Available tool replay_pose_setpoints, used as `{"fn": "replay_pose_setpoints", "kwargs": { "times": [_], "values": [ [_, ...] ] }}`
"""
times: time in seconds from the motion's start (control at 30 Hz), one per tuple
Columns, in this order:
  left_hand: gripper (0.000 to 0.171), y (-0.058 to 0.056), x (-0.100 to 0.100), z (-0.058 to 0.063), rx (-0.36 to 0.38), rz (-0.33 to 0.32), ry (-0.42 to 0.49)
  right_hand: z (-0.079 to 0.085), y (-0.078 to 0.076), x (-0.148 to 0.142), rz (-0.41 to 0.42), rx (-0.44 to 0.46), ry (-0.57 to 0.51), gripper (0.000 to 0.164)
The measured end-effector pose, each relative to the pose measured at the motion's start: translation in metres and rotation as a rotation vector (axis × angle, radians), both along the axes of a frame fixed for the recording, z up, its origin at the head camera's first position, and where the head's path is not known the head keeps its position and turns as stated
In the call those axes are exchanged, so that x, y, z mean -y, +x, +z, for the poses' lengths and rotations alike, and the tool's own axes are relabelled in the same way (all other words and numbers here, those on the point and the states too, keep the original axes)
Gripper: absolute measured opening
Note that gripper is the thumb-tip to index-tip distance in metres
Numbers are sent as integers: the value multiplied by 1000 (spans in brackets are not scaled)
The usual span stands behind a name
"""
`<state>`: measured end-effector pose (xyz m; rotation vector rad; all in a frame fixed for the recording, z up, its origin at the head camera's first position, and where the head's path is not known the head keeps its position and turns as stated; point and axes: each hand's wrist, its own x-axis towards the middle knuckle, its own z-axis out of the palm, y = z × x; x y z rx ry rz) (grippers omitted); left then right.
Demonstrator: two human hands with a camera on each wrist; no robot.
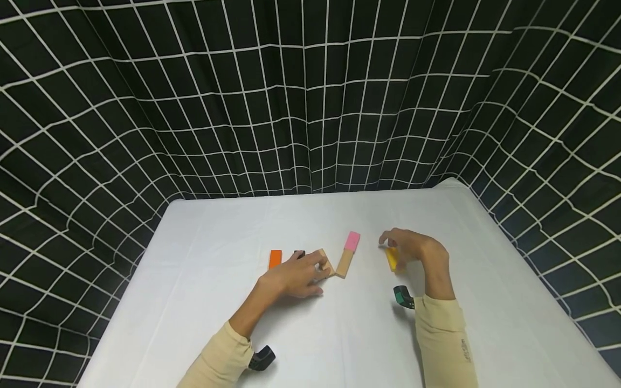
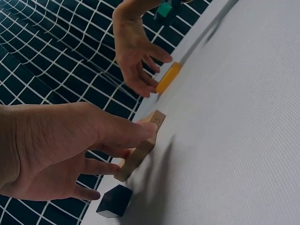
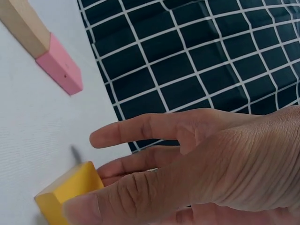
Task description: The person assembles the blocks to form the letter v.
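My left hand point(image 1: 299, 276) pinches a plain wooden block point(image 2: 140, 154) between thumb and fingers; a small dark mark shows near one end of it in the left wrist view. Its lower end meets a second wooden block point(image 1: 345, 263), so the two form a V on the table. A pink block point(image 1: 352, 241) continues that second block's line at its far end. On the other side, my right hand point(image 1: 412, 245) holds a yellow block point(image 3: 77, 187), thumb on one side and fingers behind. A black block point(image 2: 115, 201) stands just beyond the left fingers, partly hidden in the head view.
An orange block point(image 1: 275, 258) lies left of the left hand, partly covered by it. Both wrists wear dark camera mounts, the right one point(image 1: 404, 297) with a green patch. A white cloth point(image 1: 359, 334) covers the table, and dark grid-patterned curtains point(image 1: 291, 108) hang around its back and sides.
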<state>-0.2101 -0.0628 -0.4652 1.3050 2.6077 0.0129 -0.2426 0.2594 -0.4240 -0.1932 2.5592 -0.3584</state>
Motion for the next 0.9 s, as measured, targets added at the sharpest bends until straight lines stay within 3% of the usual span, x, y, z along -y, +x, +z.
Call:
{"fn": "replay_pose_setpoints", "kwargs": {
  "times": [0.2, 0.63, 0.9],
  "values": [
    [50, -1, 1, 0, 3, 1, 9, -6, -4, 2, 5, 1, 6, 65],
    [50, -2, 1, -1, 5, 9, -4, -12, -7, -1, 15, -16, 34, 66],
    [49, -4, 0, 0, -21, -14, -8, -10, -9, -2, -3, -14, 39, 54]
  ]
}}
